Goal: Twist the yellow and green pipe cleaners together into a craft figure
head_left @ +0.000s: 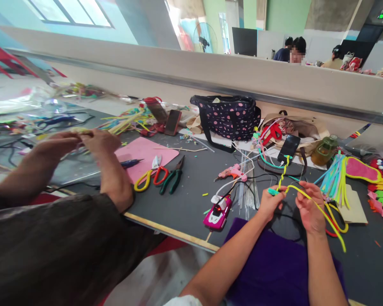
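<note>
My left hand [272,200] pinches a yellow pipe cleaner, whose twisted upper part [284,172] stands up above the fingers. A short teal piece [273,192] shows at the same fingers. The long loose end of the yellow pipe cleaner [330,221] arches rightward and hangs down past my right hand [311,208]. Thumb and fingers of that hand are bent around this strand, near its bend. Both hands are raised over a dark purple cloth [268,263] at the table's front edge. Yellow-and-red-handled scissors [340,216] lie partly hidden behind my right hand.
A pink glue gun [232,172], a magenta power block [217,214] and wires [249,193] lie left of my hands. Pliers [174,176] and scissors [151,174] are farther left, beside a co-worker's arms [111,170]. Behind stand a patterned bag [230,117], phone [290,148] and bottle [324,149].
</note>
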A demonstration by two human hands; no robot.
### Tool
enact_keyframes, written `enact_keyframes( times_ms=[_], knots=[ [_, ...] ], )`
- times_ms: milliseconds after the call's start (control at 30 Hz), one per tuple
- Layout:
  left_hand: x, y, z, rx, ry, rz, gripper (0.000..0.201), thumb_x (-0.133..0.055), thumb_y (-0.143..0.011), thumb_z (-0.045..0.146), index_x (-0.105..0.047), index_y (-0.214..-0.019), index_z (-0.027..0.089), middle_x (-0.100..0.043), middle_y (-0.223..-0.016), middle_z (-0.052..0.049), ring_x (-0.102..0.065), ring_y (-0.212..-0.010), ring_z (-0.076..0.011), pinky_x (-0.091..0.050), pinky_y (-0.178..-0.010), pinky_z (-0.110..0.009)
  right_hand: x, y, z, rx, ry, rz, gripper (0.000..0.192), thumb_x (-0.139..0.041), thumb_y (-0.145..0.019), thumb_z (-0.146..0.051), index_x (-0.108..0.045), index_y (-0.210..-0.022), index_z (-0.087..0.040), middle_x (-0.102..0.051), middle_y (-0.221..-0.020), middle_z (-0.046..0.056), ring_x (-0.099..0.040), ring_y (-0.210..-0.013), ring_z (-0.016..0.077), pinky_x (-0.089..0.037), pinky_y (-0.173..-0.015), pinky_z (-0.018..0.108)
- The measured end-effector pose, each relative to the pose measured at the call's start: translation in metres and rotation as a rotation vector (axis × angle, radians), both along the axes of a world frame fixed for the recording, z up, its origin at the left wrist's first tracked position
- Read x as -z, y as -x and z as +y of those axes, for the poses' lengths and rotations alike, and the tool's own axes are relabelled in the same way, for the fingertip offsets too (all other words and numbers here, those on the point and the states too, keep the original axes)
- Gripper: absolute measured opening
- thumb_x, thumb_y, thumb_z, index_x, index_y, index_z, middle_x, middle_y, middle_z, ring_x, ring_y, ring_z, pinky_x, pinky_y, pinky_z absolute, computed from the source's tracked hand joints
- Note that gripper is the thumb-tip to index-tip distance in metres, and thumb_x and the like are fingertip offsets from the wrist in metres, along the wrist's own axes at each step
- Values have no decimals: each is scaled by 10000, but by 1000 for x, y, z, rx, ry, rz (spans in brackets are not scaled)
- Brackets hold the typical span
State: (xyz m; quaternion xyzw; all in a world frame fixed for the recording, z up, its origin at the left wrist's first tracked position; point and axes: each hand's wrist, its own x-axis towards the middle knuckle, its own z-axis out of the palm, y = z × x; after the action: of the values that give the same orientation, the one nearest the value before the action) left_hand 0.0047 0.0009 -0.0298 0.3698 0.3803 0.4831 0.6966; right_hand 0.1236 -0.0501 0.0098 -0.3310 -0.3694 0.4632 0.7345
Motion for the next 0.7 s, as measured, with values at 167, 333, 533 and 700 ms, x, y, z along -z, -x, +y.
enact_keyframes(
  times_ms=[167, 333, 533, 700],
  knots=[
    [1, -1, -1, 15, -38, 29, 297, -704, -623, 270, -696, -867, 100, -572, -604, 22, -405, -382, -42, -317, -345, -178, 3, 10, 5, 143, 66, -312, 539, -746, -681, -338, -596, -1198, -298, -579, -1104, 48, -518, -719, 127, -416, -546, 249],
    [0, 0, -1, 37, -48, 40, 298, -730, -611, 276, -710, -844, 91, -585, -607, 9, -392, -390, -34, -307, -353, -170, 4, 16, 7, 299, 117, -573, 171, -678, -760, -367, -723, -835, -220, -614, -899, 43, -570, -791, 170, -463, -642, 285],
    [-2, 0, 0, 77, 45, -42, 370, -793, -576, 323, -710, -850, 88, -658, -712, -49, -439, -429, -47, -328, -375, -183, 7, 19, 10, 388, 220, -398, 270, -668, -747, -413, -705, -886, -185, -664, -830, 47, -589, -653, 155, -467, -543, 269],
    [-6, 2, 0, 69, 121, -117, 298, -794, -564, 269, -701, -789, 97, -610, -616, -2, -386, -386, -29, -288, -364, -190, 6, 23, 9, 364, 247, -416, 275, -669, -749, -414, -706, -890, -181, -680, -843, 54, -602, -680, 159, -467, -543, 257]
  ],
)
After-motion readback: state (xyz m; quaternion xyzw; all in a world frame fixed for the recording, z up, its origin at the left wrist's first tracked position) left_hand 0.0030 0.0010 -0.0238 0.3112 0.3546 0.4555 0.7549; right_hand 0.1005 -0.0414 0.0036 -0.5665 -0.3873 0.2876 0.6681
